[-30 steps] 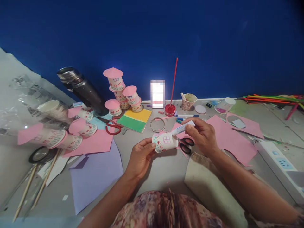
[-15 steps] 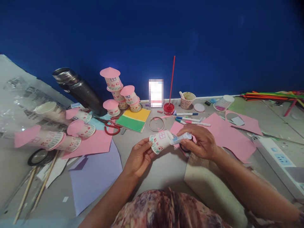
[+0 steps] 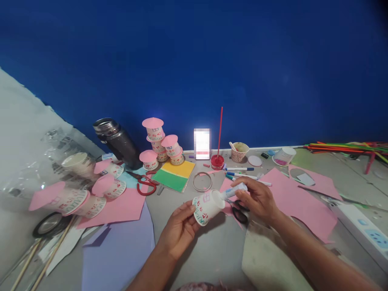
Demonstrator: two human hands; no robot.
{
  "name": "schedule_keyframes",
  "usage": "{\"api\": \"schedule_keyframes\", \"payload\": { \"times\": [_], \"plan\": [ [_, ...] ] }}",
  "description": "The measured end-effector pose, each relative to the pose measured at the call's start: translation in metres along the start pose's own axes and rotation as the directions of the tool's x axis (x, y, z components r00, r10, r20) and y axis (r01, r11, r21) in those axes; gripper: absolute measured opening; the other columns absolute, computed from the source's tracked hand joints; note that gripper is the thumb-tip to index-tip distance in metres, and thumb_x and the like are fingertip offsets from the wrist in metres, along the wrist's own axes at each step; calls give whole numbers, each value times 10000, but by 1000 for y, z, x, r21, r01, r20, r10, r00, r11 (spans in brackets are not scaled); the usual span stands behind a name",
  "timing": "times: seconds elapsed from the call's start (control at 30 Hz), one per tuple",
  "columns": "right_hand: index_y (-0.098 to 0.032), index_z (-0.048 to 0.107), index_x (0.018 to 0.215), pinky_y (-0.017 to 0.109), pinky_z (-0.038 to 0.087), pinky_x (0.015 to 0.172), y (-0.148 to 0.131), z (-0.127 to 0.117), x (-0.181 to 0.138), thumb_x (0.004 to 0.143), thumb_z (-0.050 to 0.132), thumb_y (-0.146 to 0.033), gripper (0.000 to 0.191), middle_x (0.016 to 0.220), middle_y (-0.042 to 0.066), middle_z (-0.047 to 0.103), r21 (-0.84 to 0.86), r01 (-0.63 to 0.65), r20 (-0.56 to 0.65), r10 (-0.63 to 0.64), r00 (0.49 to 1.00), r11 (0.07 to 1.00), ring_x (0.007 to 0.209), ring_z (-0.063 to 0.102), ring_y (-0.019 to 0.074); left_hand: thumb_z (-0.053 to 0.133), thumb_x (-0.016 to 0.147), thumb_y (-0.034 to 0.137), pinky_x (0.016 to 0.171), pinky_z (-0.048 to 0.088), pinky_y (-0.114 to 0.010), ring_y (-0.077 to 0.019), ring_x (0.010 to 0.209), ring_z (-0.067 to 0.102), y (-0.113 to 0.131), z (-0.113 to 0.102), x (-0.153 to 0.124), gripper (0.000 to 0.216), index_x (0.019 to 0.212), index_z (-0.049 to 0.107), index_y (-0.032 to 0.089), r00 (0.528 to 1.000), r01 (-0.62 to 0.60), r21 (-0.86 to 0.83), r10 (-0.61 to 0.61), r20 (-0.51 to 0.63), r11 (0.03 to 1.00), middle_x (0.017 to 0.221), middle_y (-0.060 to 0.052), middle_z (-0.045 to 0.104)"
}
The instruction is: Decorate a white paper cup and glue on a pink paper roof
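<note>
My left hand (image 3: pixel 180 228) is wrapped round the wide end of a white paper cup (image 3: pixel 208 207). The cup lies tilted on its side and bears a pink window, red marks and green scalloped lines. Pinched in my right hand (image 3: pixel 259 198) is a white glue stick (image 3: pixel 236 190), its tip at the edge of the cup's narrow base. Whether the tip touches the base I cannot tell. Below my right fingers lie dark-handled scissors (image 3: pixel 240 214) on pink paper.
Stacked decorated cups with pink cone roofs (image 3: pixel 153 123) stand by a black flask (image 3: pixel 118 141). Red scissors (image 3: pixel 146 186), a tape roll (image 3: pixel 202 182), markers (image 3: pixel 239 169) and pink paper (image 3: pixel 291 198) surround the hands. A power strip (image 3: pixel 362 226) lies at right.
The view has tilted upward, so the things sit lower in it. The cup's base has turned a little more towards me. Both hands keep their hold, the glue stick still at the base's edge.
</note>
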State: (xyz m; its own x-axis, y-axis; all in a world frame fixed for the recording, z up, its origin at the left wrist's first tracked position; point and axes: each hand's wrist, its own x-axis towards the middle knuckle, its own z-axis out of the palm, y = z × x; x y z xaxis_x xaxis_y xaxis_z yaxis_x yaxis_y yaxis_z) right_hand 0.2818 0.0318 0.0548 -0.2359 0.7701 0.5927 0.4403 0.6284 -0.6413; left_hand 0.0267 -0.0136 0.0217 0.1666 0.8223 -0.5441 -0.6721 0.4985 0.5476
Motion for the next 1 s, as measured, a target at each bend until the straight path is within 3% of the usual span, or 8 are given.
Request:
{"api": "schedule_keyframes", "payload": {
  "times": [0.1, 0.23, 0.6, 0.87, 1.0],
  "plan": [
    [-221, 721, 985, 254, 474, 529, 3, 1, -2, 968, 599, -277, 135, 707, -9, 708, 39, -95, -47, 96, 994, 995, 567, 635, 145, 881, 742, 138, 725, 636, -290, -226, 797, 793, -1, 2, -2, 259, 984, 794, 108, 1000, 0, 44, -1, 21, 999, 991, -133, 842],
    [-222, 726, 990, 262, 480, 538, 2, 2, -4, 972, 616, -333, 157, 696, -4, 690, 99, -166, -24, 169, 985, 981, 619, 659, 164, 944, 654, 159, 675, 637, -276, -212, 724, 783, -3, 7, -5, 312, 932, 814, 103, 999, -5, 95, 1, 33, 995, 926, -142, 841],
    [-218, 701, 912, 237, 453, 524, -15, -4, 1, 967, 609, -292, 131, 706, -14, 702, 157, -9, 57, 0, 998, 988, 551, 592, 127, 1003, 586, 211, 685, 646, -279, -212, 716, 786, -6, 9, -6, 408, 943, 838, 100, 999, -8, 142, 1, 45, 990, 916, -159, 841],
    [-204, 712, 863, 228, 381, 438, -11, -3, 5, 931, 605, -283, 149, 606, -52, 595, 183, -275, 36, 274, 961, 944, 437, 488, 95, 979, 618, 180, 679, 635, -266, -200, 734, 781, -3, 8, -5, 356, 931, 821, 118, 999, -17, 70, 14, 44, 997, 930, -127, 843],
    [-202, 706, 868, 234, 367, 417, -6, -1, 2, 950, 590, -320, 184, 593, -50, 567, 231, -335, 68, 329, 942, 913, 428, 481, 101, 899, 708, 124, 727, 642, -271, -204, 808, 794, -2, 6, -2, 259, 943, 796, 154, 1000, -8, 27, 8, -9, 1000, 991, -84, 846]
  ]
}}
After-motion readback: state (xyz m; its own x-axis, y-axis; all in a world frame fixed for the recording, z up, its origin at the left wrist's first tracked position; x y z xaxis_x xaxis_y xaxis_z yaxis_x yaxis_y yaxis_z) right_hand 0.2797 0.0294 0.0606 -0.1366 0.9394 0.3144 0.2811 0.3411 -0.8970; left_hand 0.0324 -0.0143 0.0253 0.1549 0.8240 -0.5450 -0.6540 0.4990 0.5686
